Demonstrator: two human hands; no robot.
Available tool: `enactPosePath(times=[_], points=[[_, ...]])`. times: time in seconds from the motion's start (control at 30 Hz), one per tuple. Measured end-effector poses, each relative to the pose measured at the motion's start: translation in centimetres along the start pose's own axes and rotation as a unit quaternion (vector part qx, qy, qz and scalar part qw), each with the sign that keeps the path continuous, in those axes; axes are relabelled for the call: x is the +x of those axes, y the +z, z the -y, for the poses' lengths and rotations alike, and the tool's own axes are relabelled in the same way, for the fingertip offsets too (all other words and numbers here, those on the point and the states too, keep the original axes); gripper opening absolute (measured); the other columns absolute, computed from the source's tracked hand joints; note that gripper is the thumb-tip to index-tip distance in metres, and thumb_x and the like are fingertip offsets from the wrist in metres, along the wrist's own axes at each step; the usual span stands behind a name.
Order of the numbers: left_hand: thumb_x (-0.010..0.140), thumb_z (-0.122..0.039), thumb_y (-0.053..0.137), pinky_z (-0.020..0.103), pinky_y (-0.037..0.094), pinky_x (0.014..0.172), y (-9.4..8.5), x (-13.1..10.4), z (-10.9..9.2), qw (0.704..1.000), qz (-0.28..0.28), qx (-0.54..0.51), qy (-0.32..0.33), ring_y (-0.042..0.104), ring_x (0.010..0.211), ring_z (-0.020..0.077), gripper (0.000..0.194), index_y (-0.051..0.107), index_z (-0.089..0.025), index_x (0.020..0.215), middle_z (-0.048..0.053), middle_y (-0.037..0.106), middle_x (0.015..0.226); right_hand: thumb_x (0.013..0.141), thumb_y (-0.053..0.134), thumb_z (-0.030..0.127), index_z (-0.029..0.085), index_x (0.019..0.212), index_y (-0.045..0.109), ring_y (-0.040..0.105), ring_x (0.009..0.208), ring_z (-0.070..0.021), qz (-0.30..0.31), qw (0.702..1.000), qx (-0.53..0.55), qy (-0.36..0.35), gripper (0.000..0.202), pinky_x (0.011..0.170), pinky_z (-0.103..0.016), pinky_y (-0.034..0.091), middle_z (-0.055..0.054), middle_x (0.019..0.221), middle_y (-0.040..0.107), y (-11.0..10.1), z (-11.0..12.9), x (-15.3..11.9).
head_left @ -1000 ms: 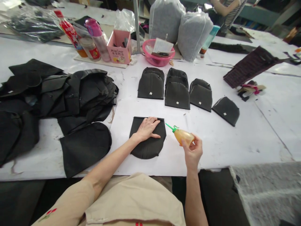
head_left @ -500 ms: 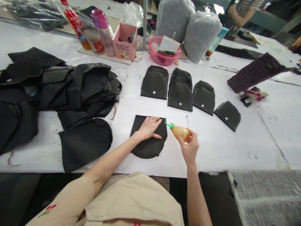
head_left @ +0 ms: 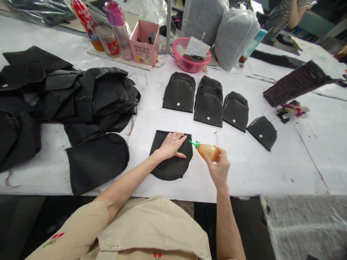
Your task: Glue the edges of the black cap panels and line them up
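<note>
A black, round-ended leather-like piece (head_left: 169, 169) lies flat on the white table in front of me. My left hand (head_left: 173, 145) rests on it, fingers stretched out and thumb spread, pressing near its straight far edge. In my right hand (head_left: 219, 167) is a squeeze bottle (head_left: 208, 151) of amber liquid with a green nozzle. The bottle is tilted sideways, and its tip points left at the right edge of the piece, close to my left fingertips. Whether the tip touches the piece I cannot tell.
Several finished-looking black pieces (head_left: 208, 108) with small white marks lie in a row beyond. A heap of black pieces (head_left: 108, 94) covers the left side. At the back stand a pink box (head_left: 145, 47), a pink basin (head_left: 189, 65) and bottles. A person (head_left: 287, 18) is far right.
The whole view has shifted slightly. Both hands, the bottle and the black piece keep nearly the same places relative to each other.
</note>
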State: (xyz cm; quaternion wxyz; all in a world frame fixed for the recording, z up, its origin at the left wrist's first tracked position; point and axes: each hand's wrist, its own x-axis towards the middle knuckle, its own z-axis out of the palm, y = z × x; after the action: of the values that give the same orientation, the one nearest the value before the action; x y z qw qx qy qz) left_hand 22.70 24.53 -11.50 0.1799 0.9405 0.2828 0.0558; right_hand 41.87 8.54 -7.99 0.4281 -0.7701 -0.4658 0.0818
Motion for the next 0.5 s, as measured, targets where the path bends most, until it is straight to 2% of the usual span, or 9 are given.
enactPosePath(times=[0.23, 0.5], points=[[0.074, -0.063, 0.084, 0.041, 0.039, 0.102, -0.14, -0.01, -0.13, 1.0, 0.001, 0.008, -0.003, 0.05, 0.131, 0.0334, 0.091, 0.053, -0.017, 0.146, 0.015, 0.057, 0.146, 0.084, 0.075, 0.056, 0.02, 0.121, 0.064, 0.069, 0.096, -0.0263, -0.023, 1.0, 0.0, -0.003, 0.052, 0.09, -0.044, 0.057, -0.01, 0.112, 0.071, 0.73, 0.33, 0.63], [0.073, -0.063, 0.085, 0.041, 0.039, 0.103, -0.13, -0.06, -0.09, 1.0, 0.002, 0.007, -0.003, 0.05, 0.132, 0.0338, 0.093, 0.052, -0.017, 0.147, 0.015, 0.057, 0.147, 0.084, 0.076, 0.057, 0.021, 0.119, 0.064, 0.069, 0.096, -0.0258, -0.006, 1.0, -0.014, -0.013, 0.051, 0.092, -0.044, 0.057, -0.009, 0.112, 0.072, -0.22, 0.94, 0.42]])
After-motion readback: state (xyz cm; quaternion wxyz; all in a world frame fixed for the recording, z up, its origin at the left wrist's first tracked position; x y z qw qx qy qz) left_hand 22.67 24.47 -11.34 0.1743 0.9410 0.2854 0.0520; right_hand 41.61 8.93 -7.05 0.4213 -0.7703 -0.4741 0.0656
